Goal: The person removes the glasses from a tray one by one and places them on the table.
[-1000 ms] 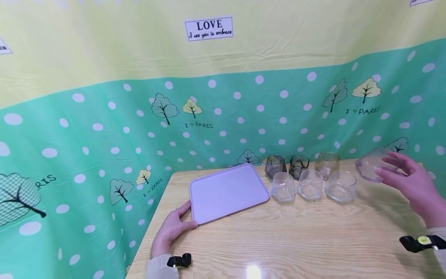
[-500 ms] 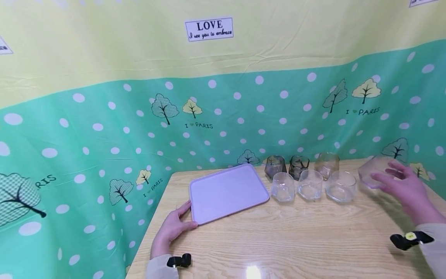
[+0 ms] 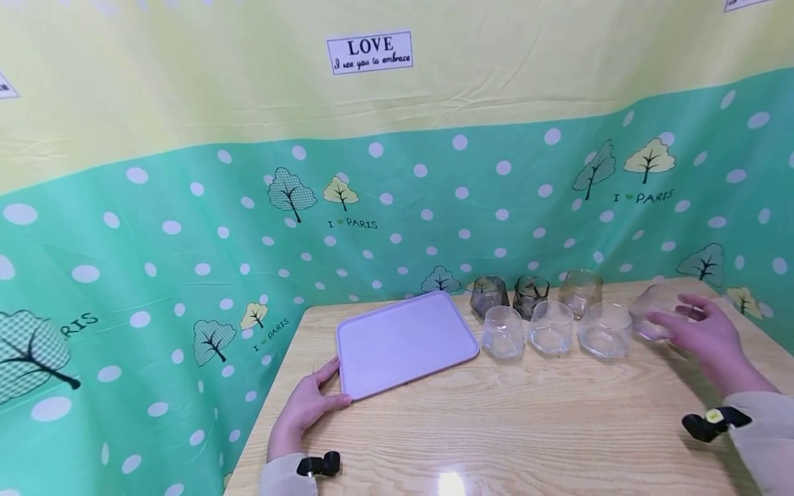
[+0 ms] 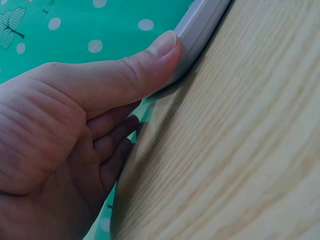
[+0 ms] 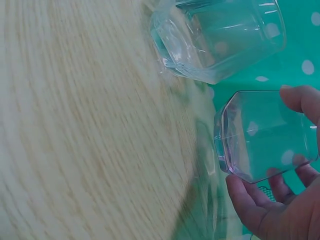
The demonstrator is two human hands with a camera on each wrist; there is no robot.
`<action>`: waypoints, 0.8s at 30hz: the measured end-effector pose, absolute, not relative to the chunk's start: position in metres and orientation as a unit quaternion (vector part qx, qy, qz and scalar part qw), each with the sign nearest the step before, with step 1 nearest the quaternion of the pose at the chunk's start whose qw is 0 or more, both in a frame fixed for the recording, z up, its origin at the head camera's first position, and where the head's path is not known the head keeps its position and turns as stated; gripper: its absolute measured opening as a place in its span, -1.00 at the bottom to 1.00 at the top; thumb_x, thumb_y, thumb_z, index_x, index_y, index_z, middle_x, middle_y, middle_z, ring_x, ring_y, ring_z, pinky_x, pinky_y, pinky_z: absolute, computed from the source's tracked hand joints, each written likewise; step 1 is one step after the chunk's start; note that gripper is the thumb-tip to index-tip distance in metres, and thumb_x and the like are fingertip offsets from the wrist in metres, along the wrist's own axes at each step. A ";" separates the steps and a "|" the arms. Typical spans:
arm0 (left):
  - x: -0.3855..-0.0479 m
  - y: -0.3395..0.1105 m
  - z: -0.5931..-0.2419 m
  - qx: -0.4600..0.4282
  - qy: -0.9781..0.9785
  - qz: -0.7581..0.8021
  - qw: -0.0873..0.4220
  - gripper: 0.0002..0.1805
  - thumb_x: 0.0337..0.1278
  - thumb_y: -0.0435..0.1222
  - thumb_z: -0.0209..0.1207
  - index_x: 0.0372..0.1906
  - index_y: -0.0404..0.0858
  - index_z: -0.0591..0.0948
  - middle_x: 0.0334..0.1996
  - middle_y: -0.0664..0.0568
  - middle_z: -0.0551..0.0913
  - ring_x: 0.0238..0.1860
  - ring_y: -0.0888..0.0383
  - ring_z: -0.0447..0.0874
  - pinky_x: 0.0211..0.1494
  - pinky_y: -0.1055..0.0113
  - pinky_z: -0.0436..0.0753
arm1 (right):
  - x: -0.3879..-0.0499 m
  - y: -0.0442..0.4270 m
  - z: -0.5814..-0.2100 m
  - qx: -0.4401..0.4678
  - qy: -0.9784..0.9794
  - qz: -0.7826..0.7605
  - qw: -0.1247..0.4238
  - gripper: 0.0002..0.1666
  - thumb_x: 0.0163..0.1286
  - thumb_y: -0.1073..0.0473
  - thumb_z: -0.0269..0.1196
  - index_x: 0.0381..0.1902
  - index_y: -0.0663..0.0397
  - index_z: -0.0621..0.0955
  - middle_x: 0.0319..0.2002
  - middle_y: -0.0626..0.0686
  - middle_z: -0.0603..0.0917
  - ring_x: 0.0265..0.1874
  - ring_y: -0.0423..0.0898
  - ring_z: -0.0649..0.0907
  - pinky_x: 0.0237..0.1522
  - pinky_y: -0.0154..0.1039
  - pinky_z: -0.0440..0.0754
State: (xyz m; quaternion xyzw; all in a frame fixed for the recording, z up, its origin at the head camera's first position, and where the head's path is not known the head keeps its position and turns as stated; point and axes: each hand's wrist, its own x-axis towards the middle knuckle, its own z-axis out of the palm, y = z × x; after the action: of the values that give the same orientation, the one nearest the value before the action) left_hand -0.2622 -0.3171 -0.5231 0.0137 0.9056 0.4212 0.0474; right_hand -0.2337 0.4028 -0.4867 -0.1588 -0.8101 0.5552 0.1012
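In the head view my right hand (image 3: 707, 337) grips a faintly pink-tinted drinking glass (image 3: 654, 306), right of the clear glass (image 3: 604, 331) that ends the front row. The right wrist view shows the thumb on one side of the pinkish glass (image 5: 265, 135) and fingers on the other; whether its base touches the table cannot be told. At the far left, my left hand (image 3: 310, 401) touches the left end of a flat lavender tray (image 3: 406, 344). Its thumb (image 4: 165, 45) lies straight against the tray's rounded corner, and the other fingers bend loosely below.
Two more clear glasses (image 3: 504, 333) stand in the front row. Behind them are two smoky dark glasses (image 3: 490, 297) and an amber-tinted glass (image 3: 580, 294). A green and yellow printed curtain (image 3: 397, 179) hangs behind the wooden table (image 3: 496, 427).
My right hand has moved left and down with the pinkish glass, bringing it closer to the table and the front-row end glass. The left hand and tray stay in place.
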 end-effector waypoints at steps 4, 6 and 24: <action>-0.263 -0.316 -0.522 0.016 0.906 0.419 0.047 0.06 -0.05 -0.14 0.66 0.61 -0.11 0.42 0.62 0.01 0.33 0.68 -0.25 0.04 0.67 -0.27 0.05 | -0.231 0.403 -0.488 -0.179 -0.815 0.542 0.099 0.29 0.42 -0.24 0.46 0.75 0.13 -0.02 0.54 0.51 0.08 -0.22 -0.43 0.49 -0.25 -0.41 0.73; -0.263 -0.316 -0.522 0.016 0.907 0.418 0.047 0.06 -0.05 -0.13 0.66 0.62 -0.10 0.42 0.62 0.01 0.33 0.68 -0.24 0.04 0.67 -0.26 0.05 | -0.229 0.404 -0.489 -0.185 -0.818 0.536 0.101 0.31 0.40 -0.25 0.47 0.74 0.18 0.00 0.53 0.52 0.10 -0.22 -0.41 0.48 -0.26 -0.39 0.74; -0.263 -0.317 -0.523 0.016 0.912 0.407 0.044 0.06 -0.05 -0.11 0.66 0.61 -0.12 0.42 0.62 -0.01 0.33 0.67 -0.25 0.06 0.67 -0.25 0.07 | -0.212 0.398 -0.489 -0.194 -0.839 0.501 0.087 0.38 0.40 -0.30 0.45 0.68 0.40 -0.06 0.57 0.62 0.04 -0.01 0.14 0.53 -0.34 -0.34 0.72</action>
State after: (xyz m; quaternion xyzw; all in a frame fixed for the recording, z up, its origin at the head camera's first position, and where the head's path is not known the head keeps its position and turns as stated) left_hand -0.2630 -0.3165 -0.5231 0.0159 0.9122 0.4070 0.0438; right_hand -0.2118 0.3978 -0.4886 -0.1939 -0.8391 0.5006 0.0873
